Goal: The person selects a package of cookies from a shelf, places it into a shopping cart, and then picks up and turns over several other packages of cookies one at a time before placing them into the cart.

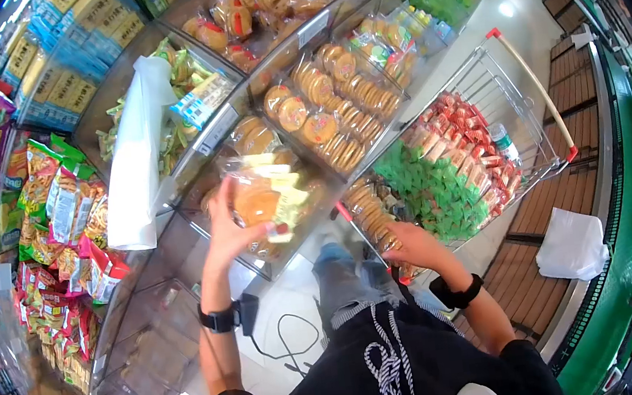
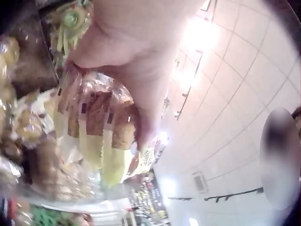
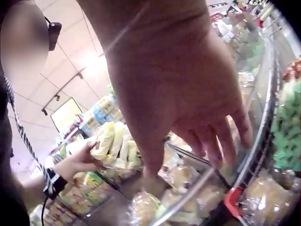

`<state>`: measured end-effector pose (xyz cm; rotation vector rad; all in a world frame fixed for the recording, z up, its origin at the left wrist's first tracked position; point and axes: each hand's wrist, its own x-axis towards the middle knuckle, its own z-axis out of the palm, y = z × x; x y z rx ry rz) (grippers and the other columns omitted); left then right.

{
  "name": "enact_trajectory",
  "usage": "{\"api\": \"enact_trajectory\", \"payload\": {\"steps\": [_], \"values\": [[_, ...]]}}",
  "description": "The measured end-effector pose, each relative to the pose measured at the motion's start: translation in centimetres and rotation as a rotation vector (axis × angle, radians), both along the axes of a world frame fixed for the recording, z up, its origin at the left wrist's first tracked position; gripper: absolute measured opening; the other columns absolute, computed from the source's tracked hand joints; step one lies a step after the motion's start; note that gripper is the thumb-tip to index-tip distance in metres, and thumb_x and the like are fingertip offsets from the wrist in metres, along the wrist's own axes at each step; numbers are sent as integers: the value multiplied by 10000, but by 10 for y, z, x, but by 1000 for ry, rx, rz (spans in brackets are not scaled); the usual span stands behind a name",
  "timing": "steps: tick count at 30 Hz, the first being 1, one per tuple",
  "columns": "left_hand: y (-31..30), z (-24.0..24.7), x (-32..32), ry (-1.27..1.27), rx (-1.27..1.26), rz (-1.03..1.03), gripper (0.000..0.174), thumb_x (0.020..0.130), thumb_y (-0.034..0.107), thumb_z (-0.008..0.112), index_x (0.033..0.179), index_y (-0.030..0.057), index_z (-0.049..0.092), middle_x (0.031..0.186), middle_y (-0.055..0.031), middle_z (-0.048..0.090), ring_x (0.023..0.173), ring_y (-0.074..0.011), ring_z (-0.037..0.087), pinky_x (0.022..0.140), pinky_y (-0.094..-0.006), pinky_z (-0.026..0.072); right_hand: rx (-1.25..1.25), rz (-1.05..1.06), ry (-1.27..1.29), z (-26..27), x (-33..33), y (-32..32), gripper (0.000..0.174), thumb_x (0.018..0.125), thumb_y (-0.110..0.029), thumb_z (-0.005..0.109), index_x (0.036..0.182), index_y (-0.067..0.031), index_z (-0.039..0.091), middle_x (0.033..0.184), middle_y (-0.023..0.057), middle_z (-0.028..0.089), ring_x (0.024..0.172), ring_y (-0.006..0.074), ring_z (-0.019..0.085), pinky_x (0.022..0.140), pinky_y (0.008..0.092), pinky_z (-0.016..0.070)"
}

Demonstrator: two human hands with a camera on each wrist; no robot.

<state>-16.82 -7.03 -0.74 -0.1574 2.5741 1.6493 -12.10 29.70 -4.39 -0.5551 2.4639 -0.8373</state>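
My left hand (image 1: 224, 231) grips several clear-wrapped round pastries with pale yellow labels (image 1: 257, 201), raised over a bin of similar packs. In the left wrist view the thumb and fingers span the row of wrapped pastries (image 2: 101, 125), which stand side by side. My right hand (image 1: 414, 247) is at the near corner of the shopping cart (image 1: 526, 112), beside a row of wrapped round biscuits (image 1: 369, 211) inside it. In the right wrist view the fingers of this hand (image 3: 181, 94) hang down, spread and holding nothing.
Green-wrapped snacks (image 1: 437, 186) and red-wrapped snacks (image 1: 453, 121) fill the cart. Clear-walled bins of packaged biscuits (image 1: 329, 109) lie ahead. A roll of plastic bags (image 1: 137, 156) stands at the left bins. Bagged snacks (image 1: 60, 205) hang at far left; a checkout-style green-edged counter (image 1: 614, 184) runs along the right.
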Motion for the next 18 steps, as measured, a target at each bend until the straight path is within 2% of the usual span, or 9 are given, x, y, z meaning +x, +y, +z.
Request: {"api": "enact_trajectory", "payload": {"steps": [1,3,5,6,7,10,12,14,18], "values": [[17,6,7,-11,318,-31,1055,476,247,815,1336,14,250,1246,-197,343,1166,-291,366,973,-365,323,-92,-7,2,20,-9,-13,794,682,-403,683,1289,-26,337,1201,246,446,1123,364,432,938,395,357],[63,26,20,-48,489,-175,1050,503,244,812,1344,5,232,1264,-165,331,1197,-267,337,1000,-355,283,-420,-84,33,38,-17,-30,1069,616,-427,749,1381,-43,109,1356,194,295,1263,294,293,1020,368,266],[95,46,24,-89,557,-274,1062,502,259,816,1351,16,226,1270,-164,318,1190,-274,342,1010,-357,266,-844,-134,-223,64,-21,-37,1201,561,-384,799,1384,-69,-17,1384,144,248,1280,250,245,1031,365,247],[109,51,22,-33,553,-335,1076,496,285,824,1351,20,227,1265,-169,313,1187,-283,341,1003,-362,276,-1055,-153,-350,77,-21,-35,1274,533,-363,824,1386,-82,-79,1397,119,224,1288,227,221,1037,363,237],[119,61,23,65,311,-361,1077,494,307,827,1348,25,234,1231,-177,330,1181,-298,342,997,-368,285,-1093,-209,-396,85,-19,-29,1288,526,-337,832,1383,-89,-95,1391,106,231,1276,219,240,1030,359,251],[157,83,22,160,99,-352,1081,490,278,828,1341,-11,229,1218,-152,350,1147,-270,367,1005,-325,256,-1224,-369,-502,118,-8,-14,1319,518,-239,851,1374,-115,-145,1375,83,259,1219,200,335,982,330,334],[180,95,22,203,20,-356,1085,495,313,827,1341,-9,228,1188,-162,362,1129,-280,380,1001,-333,267,-1175,-429,-518,115,-5,7,1224,540,-203,838,1385,-87,-40,1341,85,321,1190,199,378,950,323,369],[196,117,25,215,-91,-400,1092,498,353,822,1344,3,227,1184,-168,360,1133,-299,378,997,-342,279,-1232,-356,-531,105,-4,31,927,596,-132,772,1342,-27,233,1242,96,452,1136,208,451,918,328,401],[216,138,26,336,-101,-452,1110,496,433,800,1354,37,217,1184,-206,411,1108,-345,426,935,-392,347,-1383,-616,-438,116,19,45,679,672,-194,639,1264,-4,367,1198,107,498,1071,234,510,926,362,401]]}}
